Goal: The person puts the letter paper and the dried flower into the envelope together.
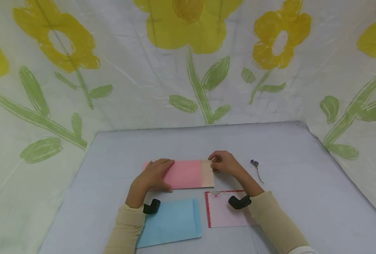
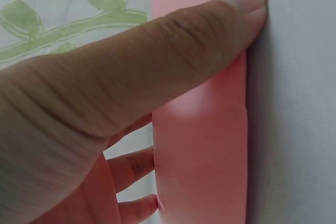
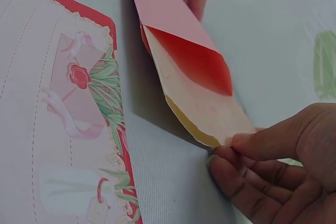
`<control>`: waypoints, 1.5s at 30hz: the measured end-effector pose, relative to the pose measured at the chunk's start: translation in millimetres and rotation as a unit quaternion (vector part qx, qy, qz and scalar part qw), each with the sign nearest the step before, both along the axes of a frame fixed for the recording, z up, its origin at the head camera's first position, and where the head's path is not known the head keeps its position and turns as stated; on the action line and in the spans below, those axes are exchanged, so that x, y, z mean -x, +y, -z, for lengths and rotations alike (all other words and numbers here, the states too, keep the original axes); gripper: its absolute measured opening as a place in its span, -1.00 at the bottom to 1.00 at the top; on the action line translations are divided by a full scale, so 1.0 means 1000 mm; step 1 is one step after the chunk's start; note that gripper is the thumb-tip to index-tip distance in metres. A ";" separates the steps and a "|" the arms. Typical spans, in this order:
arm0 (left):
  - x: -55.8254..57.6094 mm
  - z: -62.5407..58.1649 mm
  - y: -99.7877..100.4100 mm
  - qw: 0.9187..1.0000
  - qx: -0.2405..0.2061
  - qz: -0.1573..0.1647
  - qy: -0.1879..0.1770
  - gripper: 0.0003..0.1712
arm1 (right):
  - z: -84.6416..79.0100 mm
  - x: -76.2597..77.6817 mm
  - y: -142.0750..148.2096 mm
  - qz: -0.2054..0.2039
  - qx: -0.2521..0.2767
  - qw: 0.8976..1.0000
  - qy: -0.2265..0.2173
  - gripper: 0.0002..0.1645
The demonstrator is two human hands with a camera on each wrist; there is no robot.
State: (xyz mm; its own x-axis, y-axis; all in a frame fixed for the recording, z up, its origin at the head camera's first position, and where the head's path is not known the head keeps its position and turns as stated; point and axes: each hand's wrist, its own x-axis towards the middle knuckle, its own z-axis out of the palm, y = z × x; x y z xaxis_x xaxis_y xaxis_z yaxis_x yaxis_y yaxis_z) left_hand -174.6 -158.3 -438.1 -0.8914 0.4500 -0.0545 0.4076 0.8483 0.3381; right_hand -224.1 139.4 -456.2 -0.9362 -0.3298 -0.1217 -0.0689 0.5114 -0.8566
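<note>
A long pink envelope point(image 1: 184, 174) lies crosswise at the middle of the table. My left hand point(image 1: 156, 174) spans its left part and grips it, with the thumb at the near edge and the fingers at the far edge. Cream paper point(image 1: 207, 173) sticks out of the envelope's right end. My right hand point(image 1: 224, 163) pinches the far corner of that paper between thumb and fingers. In the right wrist view the envelope's mouth gapes, showing its red inside point(image 3: 202, 66). The cream paper point(image 3: 210, 103) bows there, with a yellowish layer along its edge.
Nearer me lie a light blue envelope point(image 1: 175, 218), partly under my left forearm, and a pink letter sheet point(image 1: 221, 213) with a red border, partly under my right forearm. A small dried flower point(image 1: 256, 165) lies right of my right hand. A flower-painted cloth point(image 1: 137, 91) hangs behind the table.
</note>
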 end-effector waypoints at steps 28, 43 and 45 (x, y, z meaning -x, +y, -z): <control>0.001 0.002 -0.001 1.000 -0.002 -0.004 0.002 0.11 | 0.001 0.000 -0.008 0.021 0.003 1.000 -0.001 -0.79; 0.001 0.003 0.000 1.000 0.003 -0.013 -0.003 0.13 | 0.001 0.000 -0.014 0.015 0.006 1.000 0.002 -0.80; 0.001 0.003 0.000 1.000 0.006 -0.015 -0.004 0.13 | 0.001 0.001 -0.014 0.015 0.003 1.000 0.005 -0.81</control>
